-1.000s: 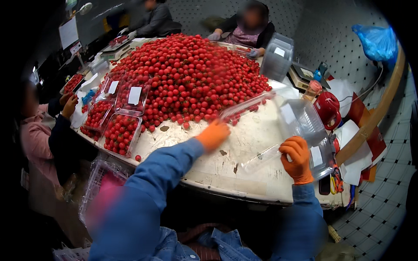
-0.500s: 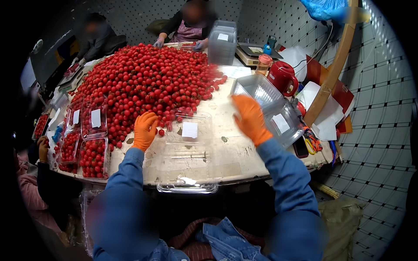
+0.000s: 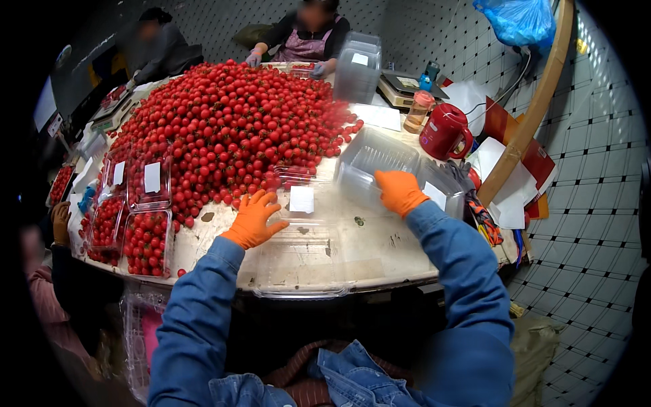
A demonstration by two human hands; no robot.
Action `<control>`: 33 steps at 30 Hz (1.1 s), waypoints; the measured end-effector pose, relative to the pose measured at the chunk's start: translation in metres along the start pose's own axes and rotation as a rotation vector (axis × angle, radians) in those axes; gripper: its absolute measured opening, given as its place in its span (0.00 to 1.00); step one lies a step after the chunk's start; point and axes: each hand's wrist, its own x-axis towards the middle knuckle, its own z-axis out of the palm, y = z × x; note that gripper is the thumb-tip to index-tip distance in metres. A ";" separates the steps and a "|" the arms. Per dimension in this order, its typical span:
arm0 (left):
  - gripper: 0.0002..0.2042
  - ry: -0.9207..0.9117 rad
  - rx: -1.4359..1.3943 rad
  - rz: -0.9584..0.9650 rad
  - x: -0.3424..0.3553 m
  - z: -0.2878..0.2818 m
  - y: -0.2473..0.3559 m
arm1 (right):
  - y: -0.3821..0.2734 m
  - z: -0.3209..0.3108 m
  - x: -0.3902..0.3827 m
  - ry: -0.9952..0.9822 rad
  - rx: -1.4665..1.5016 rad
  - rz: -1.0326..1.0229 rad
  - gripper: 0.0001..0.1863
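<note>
From where I stand, the main change is on the right side of the bench [image 3: 369, 245]. Half a second ago the right hand [image 3: 401, 192] is in the air beside the stack of clear plastic containers [image 3: 373, 163]; now its curled fingers are against this stack. The stack sits farther to the left than before, more away from the red kettle [image 3: 442, 131], and so I suppose the hand is dragging or pushing it. Whether the fingers really grip a rim, I cannot tell.

The left hand [image 3: 252, 220] is open, with fingers spread and nothing in it. It hovers or rests at the left side of the opened clamshell box [image 3: 305, 263]; I cannot say if they touch. This box stays flat on the bench, at the near edge, its half with the white label [image 3: 302, 199] toward the cherry tomatoes [image 3: 230, 129]. In its near half I see no fruit.

For the work, I judge this means that one box is already laid out but not yet filled, while attention goes to the containers. The filled boxes [image 3: 169, 245] stand to the left, in front of the pile.
</note>
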 end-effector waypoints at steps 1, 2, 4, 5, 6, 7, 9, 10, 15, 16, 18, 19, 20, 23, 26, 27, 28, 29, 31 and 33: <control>0.20 -0.011 -0.005 0.005 0.001 0.000 0.000 | 0.005 -0.007 -0.009 -0.016 -0.029 -0.042 0.14; 0.20 -0.021 -0.004 0.008 0.001 -0.001 -0.001 | 0.011 -0.015 -0.017 -0.029 -0.054 -0.087 0.14; 0.18 -0.025 -0.013 0.011 0.000 -0.002 -0.004 | 0.027 -0.026 -0.029 -0.096 -0.073 -0.177 0.14; 0.18 -0.041 -0.019 0.011 -0.001 -0.004 -0.006 | 0.037 -0.032 -0.034 -0.149 -0.066 -0.218 0.13; 0.18 -0.057 -0.026 0.013 -0.002 -0.007 -0.009 | 0.043 -0.036 -0.039 -0.203 -0.060 -0.259 0.13; 0.18 -0.073 -0.037 0.023 -0.001 -0.008 -0.010 | 0.045 -0.041 -0.046 -0.236 -0.060 -0.302 0.13; 0.18 -0.050 -0.063 0.024 -0.001 -0.005 -0.015 | 0.048 -0.047 -0.065 -0.304 -0.059 -0.387 0.14; 0.18 -0.039 -0.084 0.018 -0.003 -0.004 -0.019 | 0.048 -0.043 -0.076 -0.230 -0.028 -0.463 0.14; 0.19 -0.016 -0.128 0.031 -0.002 -0.002 -0.016 | 0.074 -0.054 -0.111 -0.134 -0.119 -0.592 0.12; 0.19 -0.022 -0.162 0.040 -0.001 -0.003 -0.013 | 0.088 -0.054 -0.114 -0.117 -0.207 -0.645 0.12; 0.19 -0.030 -0.220 0.046 -0.002 -0.008 -0.009 | 0.106 -0.053 -0.116 -0.051 -0.339 -0.686 0.10; 0.19 -0.037 -0.254 0.052 -0.003 -0.009 -0.005 | 0.119 -0.050 -0.118 -0.045 -0.397 -0.674 0.09; 0.19 -0.050 -0.318 0.056 -0.003 -0.012 0.000 | 0.135 -0.045 -0.118 -0.032 -0.383 -0.639 0.09; 0.21 -0.090 -0.340 0.104 -0.005 -0.015 0.008 | 0.179 -0.039 -0.120 0.004 -0.411 -0.582 0.09; 0.20 -0.116 -0.364 0.137 -0.004 -0.017 0.022 | 0.225 -0.035 -0.135 -0.038 -0.573 -0.547 0.08; 0.19 -0.102 -0.351 0.164 -0.003 -0.015 0.025 | 0.244 -0.028 -0.139 -0.092 -0.618 -0.499 0.09; 0.17 -0.071 -0.352 0.171 -0.003 -0.011 0.024 | 0.244 -0.028 -0.133 -0.140 -0.661 -0.457 0.09; 0.16 -0.039 -0.355 0.179 -0.002 -0.004 0.024 | 0.246 -0.031 -0.129 -0.230 -0.716 -0.352 0.08; 0.14 0.013 -0.353 0.184 0.002 0.005 0.032 | 0.249 -0.045 -0.123 -0.406 -0.820 -0.136 0.08; 0.12 0.051 -0.346 0.162 0.007 0.014 0.051 | 0.227 -0.056 -0.108 -0.377 -0.637 0.022 0.11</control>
